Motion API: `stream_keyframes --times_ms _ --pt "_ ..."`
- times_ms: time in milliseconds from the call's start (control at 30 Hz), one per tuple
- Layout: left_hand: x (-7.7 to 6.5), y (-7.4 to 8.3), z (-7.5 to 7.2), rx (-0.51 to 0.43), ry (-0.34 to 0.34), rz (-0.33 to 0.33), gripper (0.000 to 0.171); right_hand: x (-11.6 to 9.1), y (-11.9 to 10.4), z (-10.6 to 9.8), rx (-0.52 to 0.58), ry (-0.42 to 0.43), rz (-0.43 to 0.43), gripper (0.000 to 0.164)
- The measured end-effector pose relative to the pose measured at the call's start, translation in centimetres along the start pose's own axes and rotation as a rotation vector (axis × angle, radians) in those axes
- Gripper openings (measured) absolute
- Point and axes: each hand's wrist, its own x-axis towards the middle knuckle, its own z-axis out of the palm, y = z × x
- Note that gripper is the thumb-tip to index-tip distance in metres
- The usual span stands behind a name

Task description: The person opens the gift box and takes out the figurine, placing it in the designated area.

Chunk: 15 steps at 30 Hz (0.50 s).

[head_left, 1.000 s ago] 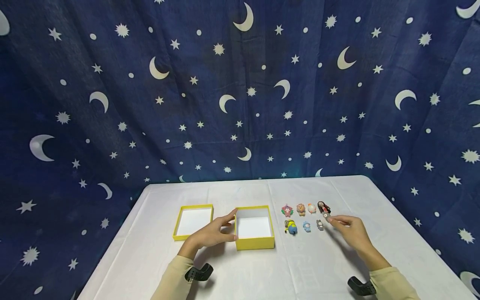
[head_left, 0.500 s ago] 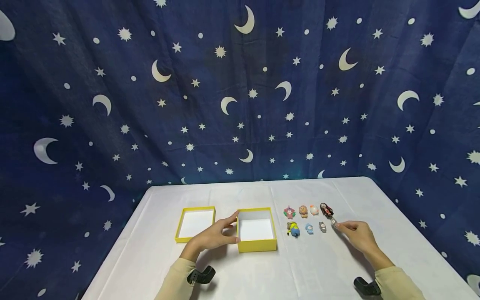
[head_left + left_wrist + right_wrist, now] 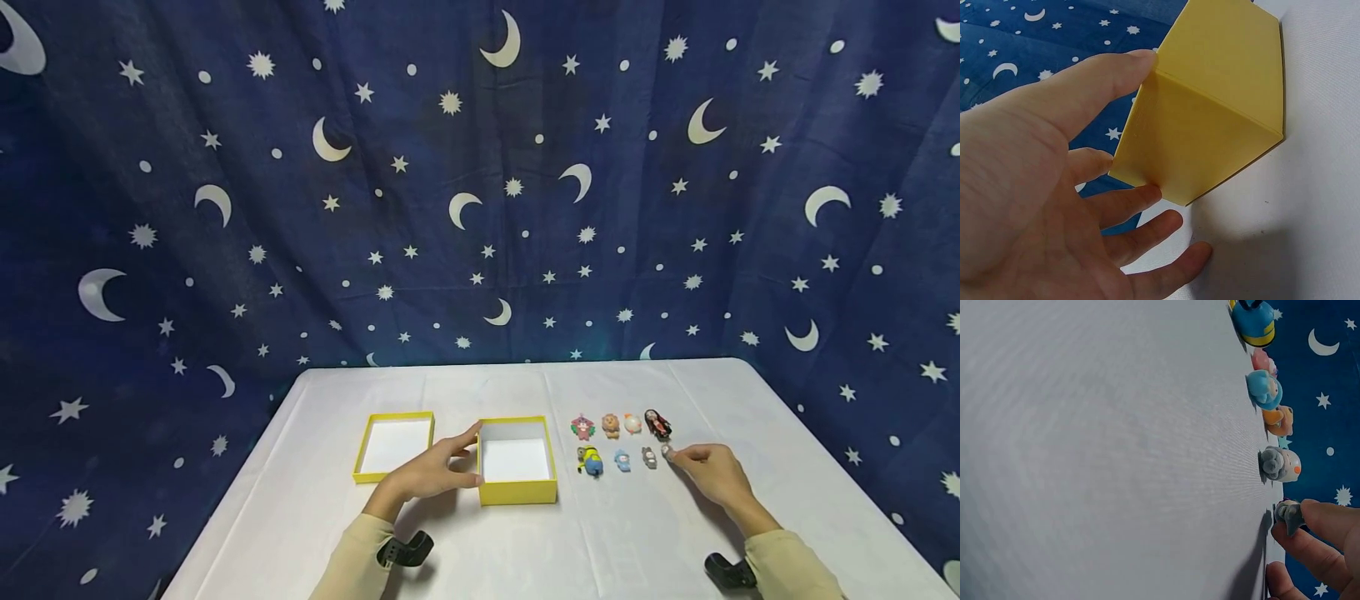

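My left hand [image 3: 427, 475] rests against the left side of an open yellow box [image 3: 519, 493] with a white inside. Its fingers are spread, thumb at the near corner; in the left wrist view the thumb [image 3: 1107, 75] and some fingertips meet the yellow wall. Out to the right, my right hand [image 3: 711, 473] pinches a small grey figurine [image 3: 1291, 515] between thumb and index finger, low over the tablecloth. Just left of it lies another small grey figurine [image 3: 649, 457]. A dark-haired doll [image 3: 658, 425] lies behind the right hand's fingertips.
Other figurines form two rows: a Minion [image 3: 590, 462], a blue one [image 3: 622, 460], a pink one [image 3: 582, 427], a lion-like one [image 3: 611, 426] and a white-orange one [image 3: 633, 423]. The yellow-rimmed lid [image 3: 372, 478] lies left of the box. A starry curtain [image 3: 480, 208] hangs behind.
The right hand has carried the small grey figurine from beside the doll to the right end of the front row, lowering it there. The left hand stays at the box.
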Motion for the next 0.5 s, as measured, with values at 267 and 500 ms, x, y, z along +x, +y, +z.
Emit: stream_keyframes --times_ms 267,500 --pt "0.03 0.07 -0.10 -0.012 -0.004 -0.008 0.088 0.17 -0.11 -0.09 0.000 -0.013 0.009 0.040" --pt "0.13 -0.10 -0.05 -0.018 -0.003 -0.021 0.088 0.11 -0.26 -0.12 0.016 -0.013 0.026 0.041"
